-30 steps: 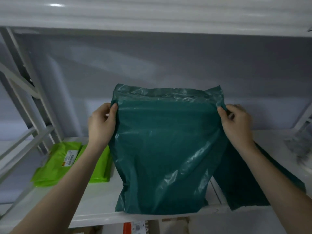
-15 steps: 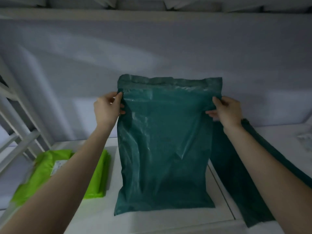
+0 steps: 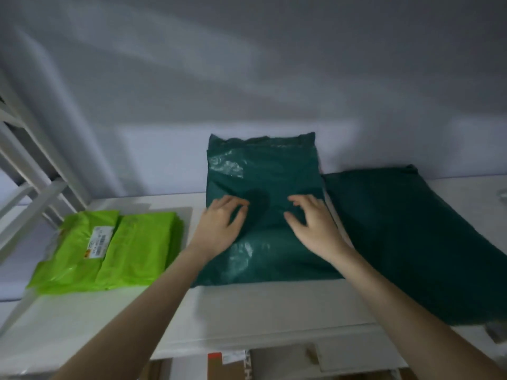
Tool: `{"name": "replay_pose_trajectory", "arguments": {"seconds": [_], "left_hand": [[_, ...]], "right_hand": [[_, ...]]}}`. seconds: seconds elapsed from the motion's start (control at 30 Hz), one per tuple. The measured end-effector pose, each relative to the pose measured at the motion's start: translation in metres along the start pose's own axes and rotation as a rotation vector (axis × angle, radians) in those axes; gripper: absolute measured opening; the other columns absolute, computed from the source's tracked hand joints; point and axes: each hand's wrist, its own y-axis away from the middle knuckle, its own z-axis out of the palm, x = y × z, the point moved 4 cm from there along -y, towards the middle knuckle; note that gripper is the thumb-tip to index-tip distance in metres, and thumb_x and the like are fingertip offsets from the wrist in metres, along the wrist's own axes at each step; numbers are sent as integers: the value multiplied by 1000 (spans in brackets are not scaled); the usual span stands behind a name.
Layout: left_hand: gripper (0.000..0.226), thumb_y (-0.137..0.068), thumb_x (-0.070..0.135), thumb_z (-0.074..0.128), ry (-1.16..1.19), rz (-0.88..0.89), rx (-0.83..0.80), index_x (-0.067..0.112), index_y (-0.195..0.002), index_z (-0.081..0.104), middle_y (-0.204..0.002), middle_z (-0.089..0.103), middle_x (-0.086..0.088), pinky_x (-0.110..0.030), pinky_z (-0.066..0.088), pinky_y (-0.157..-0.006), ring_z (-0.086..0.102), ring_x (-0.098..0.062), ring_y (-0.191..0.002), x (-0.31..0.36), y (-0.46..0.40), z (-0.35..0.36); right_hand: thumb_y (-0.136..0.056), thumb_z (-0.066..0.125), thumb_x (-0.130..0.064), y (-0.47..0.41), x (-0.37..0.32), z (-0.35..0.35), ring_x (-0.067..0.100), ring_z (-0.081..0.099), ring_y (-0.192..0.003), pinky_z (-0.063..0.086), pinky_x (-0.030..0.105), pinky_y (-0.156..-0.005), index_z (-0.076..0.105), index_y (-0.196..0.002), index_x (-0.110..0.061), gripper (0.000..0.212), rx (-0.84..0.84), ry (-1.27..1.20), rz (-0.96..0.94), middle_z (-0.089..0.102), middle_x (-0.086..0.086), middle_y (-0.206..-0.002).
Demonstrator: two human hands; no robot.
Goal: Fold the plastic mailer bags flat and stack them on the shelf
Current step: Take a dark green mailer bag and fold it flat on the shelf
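Both bare forearms reach forward from the lower corners, converging slightly. The left hand (image 3: 219, 229) lies palm down, fingers spread and lightly bent. The right hand (image 3: 312, 229) mirrors it, fingers arched; whether the fingertips press is blurred.

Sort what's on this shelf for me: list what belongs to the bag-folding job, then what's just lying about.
Part of the job:
- dark green mailer bag, lying on the shelf
- left hand and right hand, both resting on it
- second dark green bag, to its right
- lime green bags, stacked at left

Lying about:
- cardboard boxes below the shelf
- white rack frame at far left
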Motion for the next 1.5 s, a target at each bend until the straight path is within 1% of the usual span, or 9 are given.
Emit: {"name": "replay_pose_trajectory", "arguments": {"seconds": [0.17, 0.27, 0.53, 0.67, 0.8, 0.97, 1.23, 1.33, 1.5], "left_hand": [[52, -94, 56, 31, -89, -230, -388, 32, -140, 37, -145, 41, 5, -38, 31, -109, 40, -20, -131, -12, 24, 44], [58, -91, 65, 28, 1, -372, -483, 40, -144, 26, -149, 35, 1, -39, 30, -110, 39, -24, -133, -22, 31, 55], [55, -99, 49, 23, 108, -325, -349, 27, -149, 16, -157, 15, 0, -37, 13, -117, 15, -20, -144, -16, 48, 52], [38, -101, 27, 33, 18, -459, 126, 5, -127, 48, -131, 47, -17, -40, 33, -101, 42, -33, -120, -29, 60, 23], [52, -100, 40, 28, -186, -789, -134, 1, -122, 53, -123, 53, -24, -41, 39, -93, 49, -38, -114, -61, 75, 19], [49, -93, 48, 45, -133, -823, -240, 5, -81, 66, -73, 62, -10, -29, 45, -66, 63, -30, -81, -64, 95, 24], [23, -92, 18, 53, 356, -867, 298, 4, -104, 66, -104, 66, -13, -29, 42, -79, 57, -26, -93, -54, 98, 12], [22, -92, 14, 55, 461, -854, 225, 5, -111, 62, -109, 64, -12, -33, 46, -86, 58, -27, -99, -55, 107, 20], [35, -85, 6, 53, 490, -851, 67, 10, -120, 55, -118, 61, -12, -40, 48, -93, 57, -28, -103, -61, 111, 23]], "right_hand": [[-95, 32, -55, 23, 17, 38, 20, 34, -133, 32, 42, -107, 31, -144, -27, 57, -315, 324, 14, 38, -6, -146], [-92, 29, -62, 27, 30, 45, 23, 34, -133, 33, 44, -107, 26, -146, -29, 62, -393, 226, 174, 30, -6, -149], [-96, 28, -54, 42, 36, 41, 23, 19, -142, 25, 41, -111, 8, -150, -32, 62, -333, -33, 215, 2, -5, -159], [-100, 26, -24, 56, 47, 10, 39, 48, -116, 41, 40, -96, 47, -126, 0, 42, 55, -107, 291, 49, 19, -127], [-101, 31, -30, 73, 70, 0, 31, 54, -92, 42, 38, -81, 57, -109, 2, 41, -130, -63, 536, 56, 15, -97], [-95, 42, -46, 83, 81, 11, 25, 54, -67, 36, 30, -61, 48, -63, -9, 49, -229, -122, 620, 50, 9, -63], [-93, 54, -19, 91, 82, 3, 24, 50, -71, 39, 32, -66, 57, -80, -1, 22, 112, -401, 640, 48, 6, -66], [-90, 57, -7, 100, 84, 8, 24, 53, -85, 46, 35, -76, 53, -90, -6, 4, 34, -516, 739, 54, 8, -84], [-83, 55, -3, 107, 81, 3, 22, 53, -98, 40, 30, -80, 58, -108, -8, 26, -213, -509, 821, 58, 7, -103]]}}
